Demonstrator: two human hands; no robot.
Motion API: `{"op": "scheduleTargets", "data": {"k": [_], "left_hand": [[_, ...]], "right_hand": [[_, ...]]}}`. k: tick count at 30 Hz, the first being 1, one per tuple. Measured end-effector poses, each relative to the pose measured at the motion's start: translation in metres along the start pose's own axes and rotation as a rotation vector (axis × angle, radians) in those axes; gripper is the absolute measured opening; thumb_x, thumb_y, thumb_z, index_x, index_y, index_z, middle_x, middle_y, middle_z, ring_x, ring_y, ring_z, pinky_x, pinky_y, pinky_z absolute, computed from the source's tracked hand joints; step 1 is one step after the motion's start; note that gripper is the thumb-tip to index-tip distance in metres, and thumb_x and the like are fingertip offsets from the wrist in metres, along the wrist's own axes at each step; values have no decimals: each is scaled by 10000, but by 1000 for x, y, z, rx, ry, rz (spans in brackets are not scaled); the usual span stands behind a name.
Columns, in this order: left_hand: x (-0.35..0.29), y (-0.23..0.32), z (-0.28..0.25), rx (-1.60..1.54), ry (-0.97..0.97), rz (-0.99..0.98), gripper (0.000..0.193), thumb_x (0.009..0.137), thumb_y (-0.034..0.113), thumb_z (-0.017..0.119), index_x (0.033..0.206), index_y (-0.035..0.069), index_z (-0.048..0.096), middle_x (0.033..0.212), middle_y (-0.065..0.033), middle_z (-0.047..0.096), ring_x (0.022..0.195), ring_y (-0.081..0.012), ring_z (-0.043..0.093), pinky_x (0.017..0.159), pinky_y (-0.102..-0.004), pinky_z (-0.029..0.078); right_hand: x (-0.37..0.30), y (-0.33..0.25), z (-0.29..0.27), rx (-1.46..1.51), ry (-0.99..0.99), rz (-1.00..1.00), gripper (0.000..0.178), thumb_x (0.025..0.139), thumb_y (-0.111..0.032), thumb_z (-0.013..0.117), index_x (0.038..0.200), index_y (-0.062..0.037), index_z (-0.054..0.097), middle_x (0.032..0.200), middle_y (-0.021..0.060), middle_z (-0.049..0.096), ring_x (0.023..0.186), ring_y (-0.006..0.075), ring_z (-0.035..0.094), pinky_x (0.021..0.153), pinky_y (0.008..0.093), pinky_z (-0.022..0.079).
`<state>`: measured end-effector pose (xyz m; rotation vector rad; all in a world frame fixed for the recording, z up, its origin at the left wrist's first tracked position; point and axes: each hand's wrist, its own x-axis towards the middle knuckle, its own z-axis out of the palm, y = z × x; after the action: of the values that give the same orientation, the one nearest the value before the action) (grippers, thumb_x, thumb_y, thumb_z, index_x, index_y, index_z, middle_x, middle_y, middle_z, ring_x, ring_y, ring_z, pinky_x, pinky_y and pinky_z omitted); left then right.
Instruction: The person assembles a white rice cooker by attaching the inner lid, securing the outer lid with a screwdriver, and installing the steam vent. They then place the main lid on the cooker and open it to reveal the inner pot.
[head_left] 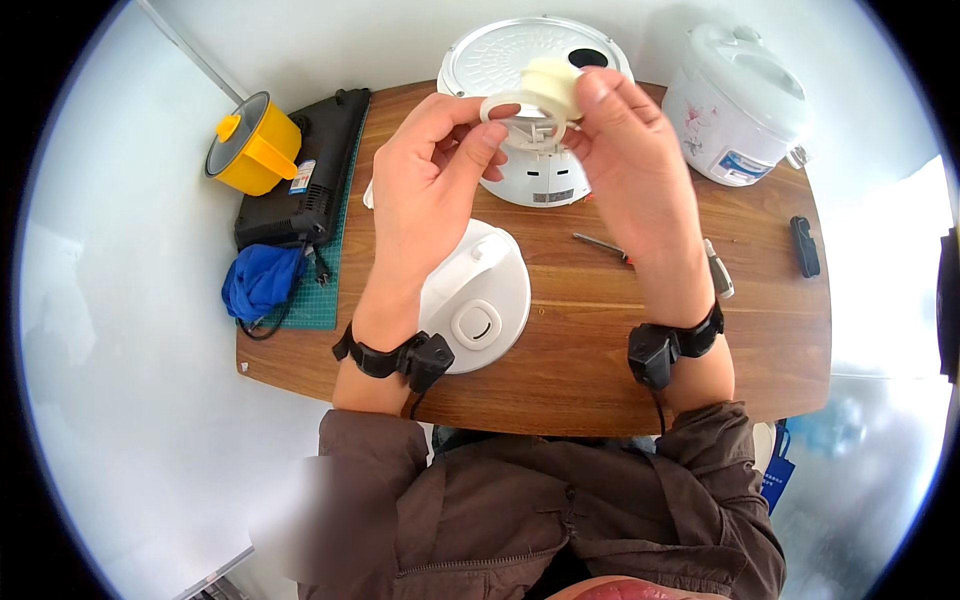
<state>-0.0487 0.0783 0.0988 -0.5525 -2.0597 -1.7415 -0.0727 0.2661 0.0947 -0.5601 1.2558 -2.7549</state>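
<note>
The left hand (432, 150), loosely curled, pinches a white ring (514, 97) at the table's twelve o'clock, before a white appliance (540, 183). The right hand (630, 125), partly closed, grips a cream piece (548, 80) at the ring's one o'clock. A lid (508, 275) lies toward six, a screwdriver (600, 245) toward five.

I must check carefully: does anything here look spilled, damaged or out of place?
No spill or damage stands out. The white lid-like part lies on the table near the white appliance; perhaps odd, because it resembles a detached cover.
</note>
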Motion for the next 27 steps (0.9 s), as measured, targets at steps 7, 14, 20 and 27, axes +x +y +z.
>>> {"op": "scheduleTargets", "data": {"k": [7,14,20,27], "left_hand": [[-1,6,3,-23,136,-39,191,991,124,711,1107,-27,718,876,-40,703,729,-89,671,642,-235,557],[-1,8,-1,-49,178,-49,200,980,158,736,1063,-22,712,858,-44,717,707,-87,665,626,-231,552],[-2,7,-3,-155,206,42,168,956,123,757,1032,-18,704,898,-52,729,723,-88,657,633,-230,541],[-12,22,6,-28,167,213,181,871,14,812,1008,-3,695,929,-56,731,763,-94,671,674,-229,554]], "right_hand": [[-5,8,14,48,33,54,187,996,-212,715,1052,-36,681,1046,52,718,988,126,648,954,312,511],[-12,12,24,65,20,40,161,999,-182,705,1051,-32,678,1079,77,722,1027,149,670,981,324,532],[-9,11,17,-202,133,-508,158,1045,-112,604,1132,12,650,1311,175,659,1207,255,642,1077,426,510],[-13,21,25,-144,-129,-490,141,947,-12,729,1077,-1,675,1410,169,598,1221,208,616,1022,358,529]]}}
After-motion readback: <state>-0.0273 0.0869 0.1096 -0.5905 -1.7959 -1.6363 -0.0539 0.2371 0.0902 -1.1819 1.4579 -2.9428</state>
